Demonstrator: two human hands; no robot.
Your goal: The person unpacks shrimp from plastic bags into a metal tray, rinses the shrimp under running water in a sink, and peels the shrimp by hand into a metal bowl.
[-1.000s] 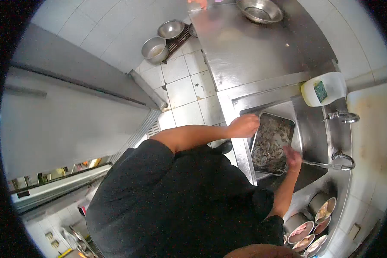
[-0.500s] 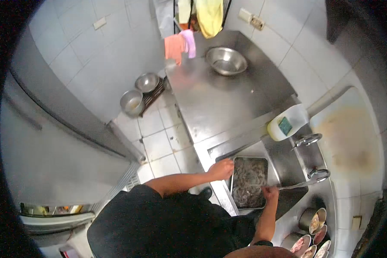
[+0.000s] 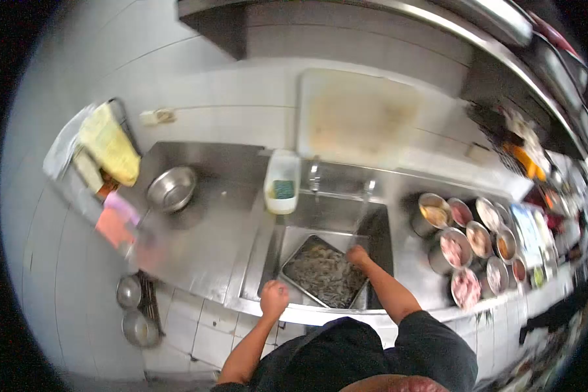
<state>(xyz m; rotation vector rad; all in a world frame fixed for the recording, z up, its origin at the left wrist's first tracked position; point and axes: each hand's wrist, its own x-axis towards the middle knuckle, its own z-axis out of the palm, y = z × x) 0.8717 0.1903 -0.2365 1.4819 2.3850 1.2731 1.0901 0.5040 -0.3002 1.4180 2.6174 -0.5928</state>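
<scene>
A rectangular metal tray sits tilted to one side in the steel sink. Dark greyish pieces, too blurred to name, fill it under what looks like water. At the sink's front left rim is my left hand, its fingers curled in a loose fist, apart from the tray. My right hand is by the tray's right corner with fingers closed; what they grip, if anything, is hidden. Beyond it stand two taps, the right tap with a thin spout or stream pointing toward that hand.
A white plastic container with a green scouring pad stands at the sink's back left. Left lies a steel bowl on the counter. Several metal pots of food crowd the right. A cutting board leans on the wall.
The head view has swung to the right, bringing the food pots and wall fully into sight. My left hand has come off the tray's edge toward the sink rim; my right hand stays near the tray.
</scene>
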